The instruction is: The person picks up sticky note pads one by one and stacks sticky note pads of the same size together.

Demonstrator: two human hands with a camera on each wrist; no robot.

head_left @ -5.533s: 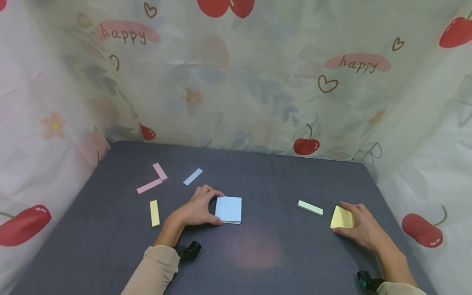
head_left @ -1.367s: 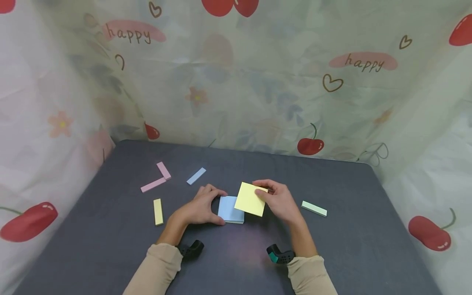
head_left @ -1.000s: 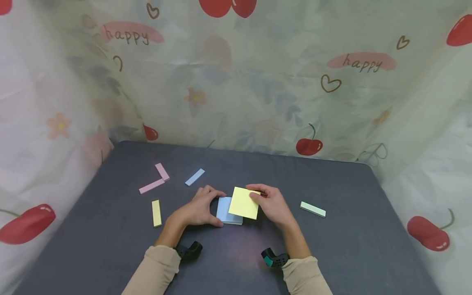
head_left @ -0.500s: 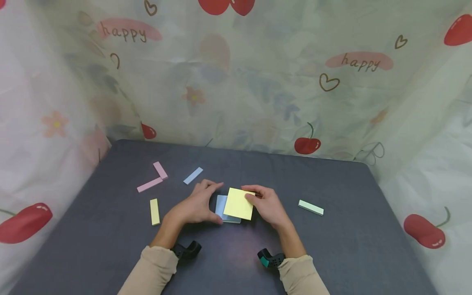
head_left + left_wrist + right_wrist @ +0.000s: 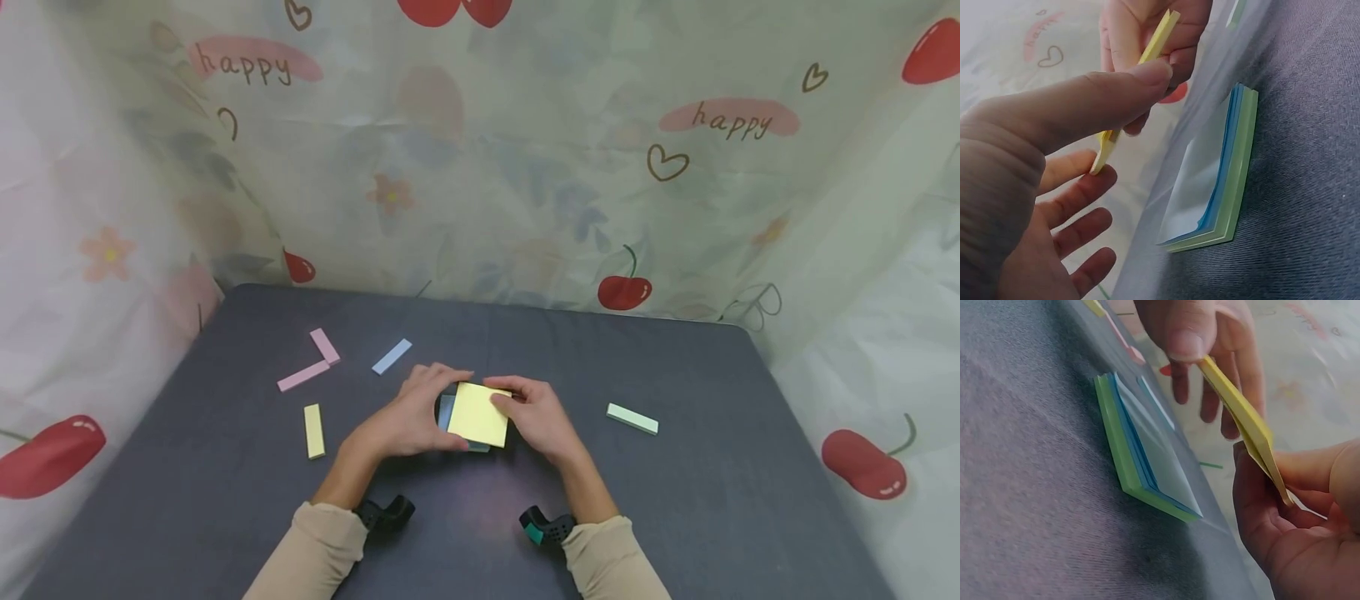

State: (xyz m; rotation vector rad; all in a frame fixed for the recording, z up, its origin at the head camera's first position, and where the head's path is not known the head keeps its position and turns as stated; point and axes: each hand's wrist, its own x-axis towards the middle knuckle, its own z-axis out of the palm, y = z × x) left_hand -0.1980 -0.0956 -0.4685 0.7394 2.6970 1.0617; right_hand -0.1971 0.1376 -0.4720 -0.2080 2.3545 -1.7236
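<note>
Patterned cloth point(image 5: 510, 192) hangs behind a dark table point(image 5: 637, 517), where loose strips lie round the blue pad point(image 5: 1200, 162): two pink strips point(image 5: 303, 376) touching end to side, far left of it; a blue strip point(image 5: 392, 357) beyond it to the left; a yellow strip point(image 5: 314, 432) well to its left; a green strip point(image 5: 632, 419) well to its right. Flat under the blue pad sits a green pad point(image 5: 1244, 150), edges nearly aligned. Above the blue pad, apart from it and hiding most of it from the head view, is the yellow pad point(image 5: 478, 414). The right hand point(image 5: 542, 415) pinches its right side between thumb and fingers; the left hand point(image 5: 408, 417) holds its left side, thumb near, forefinger far, other fingers spread.
</note>
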